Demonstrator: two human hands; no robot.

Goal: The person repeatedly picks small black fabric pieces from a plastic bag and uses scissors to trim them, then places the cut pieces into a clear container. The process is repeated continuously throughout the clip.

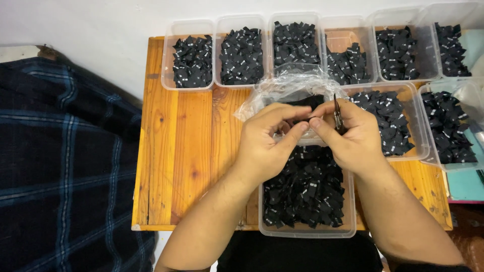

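Orange wooden worktop (pixel 176 151) carrying nine clear plastic tubs (pixel 193 83) of small black folded fabric labels (pixel 307 189). Above the nearest tub, left hand (pixel 264 146) and right hand (pixel 353 138) meet, fingers pinched narrow on one black label (pixel 308 102); the right also grips small dark snips (pixel 338 117).

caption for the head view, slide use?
Both hands, left hand and right hand, pinch a black fabric label above a label-filled clear bin.

We see six tubs (pixel 242 80) along the table's (pixel 176 151) far edge, two more (pixel 403 151) at right (nearer us), another tub (pixel 307 229) at the front edge.
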